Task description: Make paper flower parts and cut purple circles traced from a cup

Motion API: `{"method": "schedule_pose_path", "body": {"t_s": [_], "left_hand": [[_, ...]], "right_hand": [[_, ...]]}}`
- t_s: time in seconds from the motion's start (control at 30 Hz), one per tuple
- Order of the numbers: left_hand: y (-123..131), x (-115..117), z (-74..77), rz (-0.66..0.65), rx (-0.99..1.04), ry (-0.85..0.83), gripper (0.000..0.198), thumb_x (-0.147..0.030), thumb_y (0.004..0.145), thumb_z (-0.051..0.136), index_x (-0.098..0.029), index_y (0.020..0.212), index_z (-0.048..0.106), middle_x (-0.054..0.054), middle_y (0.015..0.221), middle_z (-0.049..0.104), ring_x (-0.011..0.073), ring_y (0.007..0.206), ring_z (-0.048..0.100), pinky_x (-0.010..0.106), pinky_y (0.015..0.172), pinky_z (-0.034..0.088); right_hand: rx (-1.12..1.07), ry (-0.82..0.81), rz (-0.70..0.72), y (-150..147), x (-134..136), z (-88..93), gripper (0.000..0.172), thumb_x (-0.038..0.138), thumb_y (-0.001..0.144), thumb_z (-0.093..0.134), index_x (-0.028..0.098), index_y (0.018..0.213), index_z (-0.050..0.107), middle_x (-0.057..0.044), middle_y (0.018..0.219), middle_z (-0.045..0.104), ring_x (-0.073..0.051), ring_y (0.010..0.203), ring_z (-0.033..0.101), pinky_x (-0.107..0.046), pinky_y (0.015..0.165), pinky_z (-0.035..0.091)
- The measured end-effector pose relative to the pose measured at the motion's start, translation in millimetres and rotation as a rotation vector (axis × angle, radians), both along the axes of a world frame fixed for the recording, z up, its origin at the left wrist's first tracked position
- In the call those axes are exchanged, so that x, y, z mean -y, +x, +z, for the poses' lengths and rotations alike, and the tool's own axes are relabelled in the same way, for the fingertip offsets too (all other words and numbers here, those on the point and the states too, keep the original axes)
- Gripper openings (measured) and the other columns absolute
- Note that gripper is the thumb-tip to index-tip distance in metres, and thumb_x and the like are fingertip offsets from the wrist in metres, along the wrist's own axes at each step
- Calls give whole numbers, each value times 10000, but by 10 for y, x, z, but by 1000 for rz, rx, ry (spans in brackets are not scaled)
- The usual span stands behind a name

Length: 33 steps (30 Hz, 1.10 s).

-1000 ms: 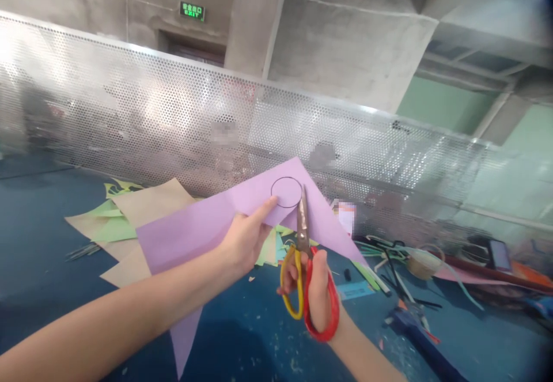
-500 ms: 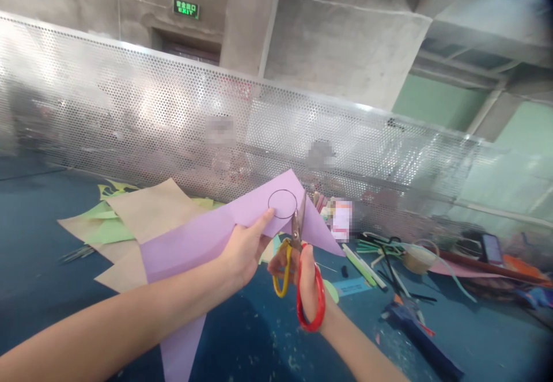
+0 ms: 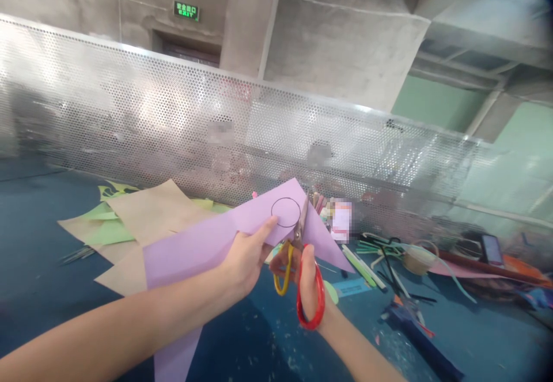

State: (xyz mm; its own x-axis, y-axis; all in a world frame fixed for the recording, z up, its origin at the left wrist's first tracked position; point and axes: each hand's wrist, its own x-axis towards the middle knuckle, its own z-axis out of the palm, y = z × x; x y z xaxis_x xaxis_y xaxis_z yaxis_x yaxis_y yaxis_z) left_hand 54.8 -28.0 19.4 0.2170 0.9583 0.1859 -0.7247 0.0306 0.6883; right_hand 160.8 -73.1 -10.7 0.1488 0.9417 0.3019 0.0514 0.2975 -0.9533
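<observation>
My left hand (image 3: 248, 255) pinches a large sheet of purple paper (image 3: 194, 249), thumb on top just below a circle drawn in black outline. The sheet is held up above the blue table, and a strip of it hangs below my forearm. My right hand (image 3: 305, 275) is closed round the scissors (image 3: 318, 307), which have one red and one yellow handle loop. Their blades reach into the paper right beside the drawn circle. A purple flap slopes down to the right of the blades. The fingers of my left hand under the sheet are hidden.
Tan paper sheets (image 3: 151, 212) and green paper scraps (image 3: 108, 231) lie at the left. On the right are a light blue ruler (image 3: 354, 287), a tape roll (image 3: 417, 260), a phone (image 3: 491, 249) and a dark blue pouch (image 3: 421, 336). A perforated metal screen (image 3: 173, 123) stands behind.
The purple sheet and its drawn circle have shifted slightly down and right. The scissor blades have come closer together. My right hand stays in nearly the same place.
</observation>
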Motion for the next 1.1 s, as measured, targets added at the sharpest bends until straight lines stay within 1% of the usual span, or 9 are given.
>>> {"method": "schedule_pose_path", "body": {"t_s": [0.13, 0.27, 0.33, 0.43, 0.5, 0.6, 0.8, 0.97, 1.1], "left_hand": [[10, -8, -13, 4, 7, 8, 376, -195, 731, 696, -177, 1097, 611, 90, 1176, 625, 223, 1080, 582, 333, 949, 474], [12, -16, -11, 26, 8, -4, 381, -192, 717, 710, -187, 1086, 616, 82, 1172, 629, 218, 1085, 579, 312, 929, 490], [9, -16, -4, 35, 8, -9, 385, -190, 708, 718, -188, 1079, 619, 80, 1168, 631, 214, 1090, 577, 301, 924, 493], [4, -16, 9, 34, 1, -17, 390, -190, 702, 724, -189, 1077, 618, 74, 1165, 634, 210, 1089, 578, 293, 920, 497], [2, -17, 13, 36, -5, -31, 402, -189, 696, 729, -192, 1080, 613, 70, 1165, 635, 209, 1085, 581, 292, 915, 500], [2, -20, 9, 38, -2, -41, 421, -189, 691, 734, -192, 1092, 605, 73, 1181, 625, 211, 1096, 573, 292, 920, 498], [2, -20, -1, 37, -3, -37, 437, -198, 691, 735, -192, 1106, 601, 83, 1212, 604, 225, 1105, 566, 307, 920, 501], [-6, -22, 30, 47, -11, -35, 410, -186, 689, 733, -200, 1080, 612, 63, 1155, 640, 213, 1086, 580, 286, 888, 521], [-15, -40, 48, 65, -26, -40, 332, -175, 710, 713, -182, 1031, 631, 55, 1097, 669, 206, 1055, 601, 260, 862, 533]], "right_hand": [[33, -8, -8, -18, 23, 39, 570, 717, 778, 322, 198, 703, 545, -81, 776, 648, -231, 768, 606, -342, 708, 500], [72, -15, -32, -10, 27, 51, 584, 718, 785, 300, 194, 676, 533, -77, 735, 630, -217, 736, 593, -330, 680, 497], [63, -30, -34, -5, 25, 52, 576, 724, 782, 290, 200, 665, 499, -55, 663, 595, -195, 651, 575, -313, 610, 494], [26, -78, -25, -7, 30, 56, 565, 733, 778, 276, 208, 683, 463, 0, 545, 495, -150, 494, 497, -280, 475, 458], [30, -90, -22, -8, 35, 58, 555, 722, 790, 267, 210, 676, 448, 26, 499, 434, -129, 432, 445, -262, 425, 426], [30, -79, -5, -3, 35, 45, 543, 706, 807, 251, 216, 652, 427, 39, 477, 393, -118, 395, 407, -252, 385, 389], [-8, -76, 26, 19, 17, 11, 528, 682, 823, 248, 219, 634, 416, 46, 465, 373, -112, 372, 385, -244, 348, 356], [-2, -101, 10, 35, 25, 32, 515, 674, 822, 270, 221, 615, 402, 49, 458, 359, -109, 355, 378, -247, 337, 336], [3, -119, 20, 67, -9, 20, 525, 682, 821, 257, 221, 601, 379, 49, 453, 355, -101, 335, 367, -242, 326, 317]]}}
